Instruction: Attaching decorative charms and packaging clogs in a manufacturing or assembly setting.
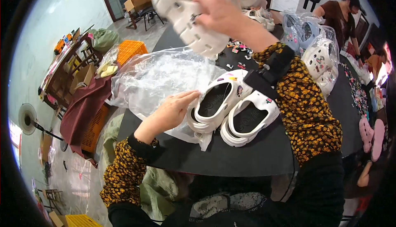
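Observation:
High over the far part of the table, my right hand (222, 15) grips a white clog (187, 20) by its side. The clog is tilted and slightly blurred by motion. Below, a pair of white clogs stands side by side: the left clog (225, 82) and the right clog (260, 105), both with dark insoles and small colourful charms. With its fingers stretched out, my left hand (172, 110) is at the left clog's edge, over a large clear plastic bag (159, 76); whether it touches the clog is hard to tell.
Loose charms (239, 65) lie on the black table (255, 157) beyond the pair. Bagged clogs (321, 60) stand at the right, near more scattered charms (358, 87) and pink soles (377, 138). Two people sit or stand across the table. An orange crate (131, 51) is at the left.

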